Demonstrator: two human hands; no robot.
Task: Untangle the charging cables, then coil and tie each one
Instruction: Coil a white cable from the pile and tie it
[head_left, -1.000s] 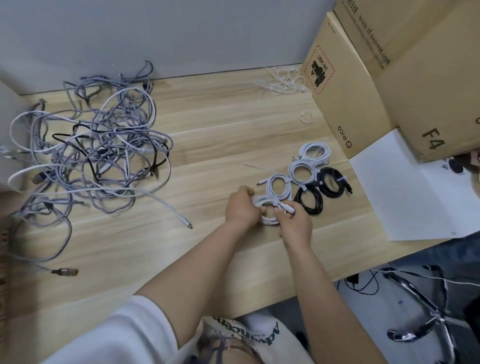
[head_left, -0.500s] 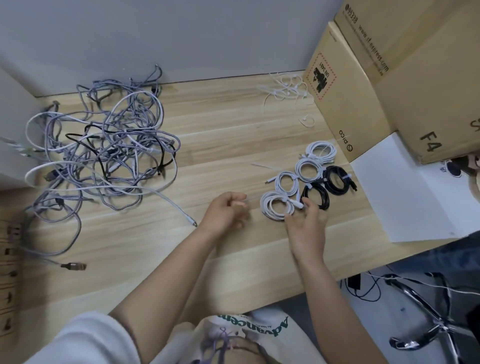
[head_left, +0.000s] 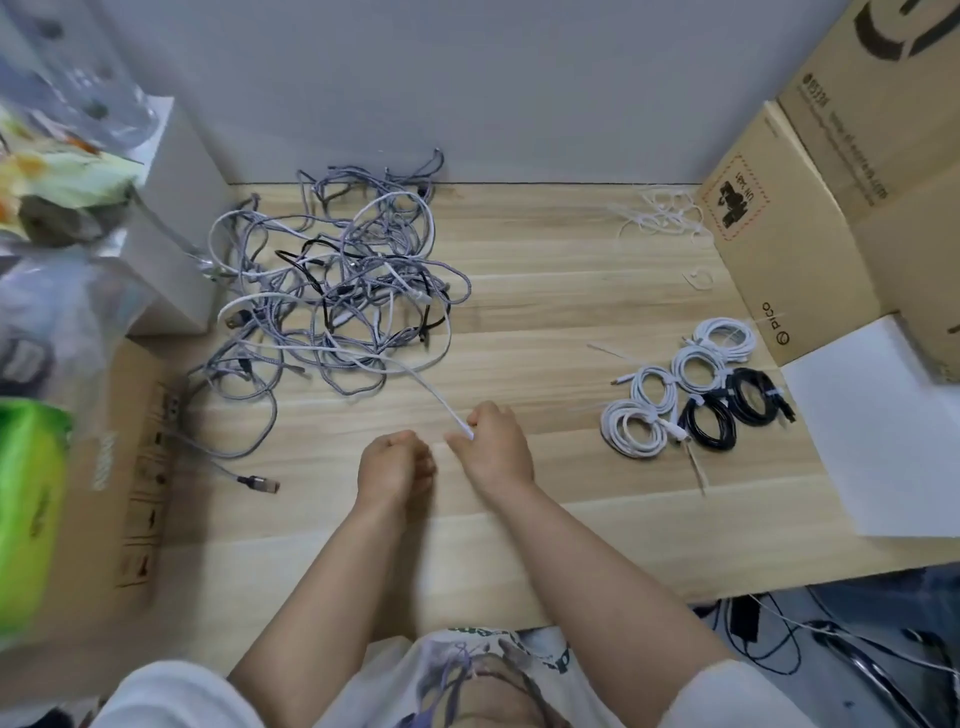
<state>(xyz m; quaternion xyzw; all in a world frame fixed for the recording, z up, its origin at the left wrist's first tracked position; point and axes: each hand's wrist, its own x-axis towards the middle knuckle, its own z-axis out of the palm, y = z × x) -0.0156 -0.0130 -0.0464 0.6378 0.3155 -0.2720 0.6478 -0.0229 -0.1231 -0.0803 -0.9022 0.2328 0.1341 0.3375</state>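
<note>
"pico" on cardboard box (sideways), "UN 3481" label

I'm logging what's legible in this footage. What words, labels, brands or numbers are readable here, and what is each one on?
"pico", with a round logo: lower cardboard box, on its front near the bottom corner.
"UN 3481": red dashed label on the same box; read with some doubt.
Upper cardboard box: a number and a line of print, too small to read.
Flat carton at left: handling symbols and print, blurred.
Shirt print: unreadable.

We look steeply down from head height, close over our wooden desk, facing the wall.
</note>
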